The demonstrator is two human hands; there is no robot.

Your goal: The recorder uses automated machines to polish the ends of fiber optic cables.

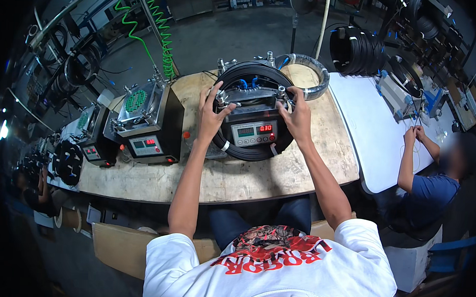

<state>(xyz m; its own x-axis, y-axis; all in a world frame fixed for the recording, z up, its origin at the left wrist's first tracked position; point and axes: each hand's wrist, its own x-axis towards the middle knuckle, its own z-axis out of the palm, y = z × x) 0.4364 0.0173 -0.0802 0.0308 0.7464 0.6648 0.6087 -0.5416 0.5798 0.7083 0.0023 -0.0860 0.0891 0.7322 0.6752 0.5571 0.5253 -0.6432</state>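
Observation:
A large coil of black cable (252, 153) circles a dark box-shaped machine (258, 117) with a lit red and green display on its front. White ties bind the coil near its lower part. My left hand (213, 114) grips the coil's upper left side, fingers outside and thumb pointing inward at a metal clamp. Opposite it, my right hand (298, 117) holds the upper right side the same way, its thumb next to another metal clamp (282, 92). Two blue cable ends (249, 84) show inside the ring, above the machine's top.
Left along the wooden bench (204, 181) stand two similar machines (151, 129) (92, 137) with green discs on top. A wrapped coil (319, 80) lies behind on the right. Beyond is a white table (351, 105), where a co-worker (430, 183) handles thin cable. Green spiral hoses (166, 39) hang behind.

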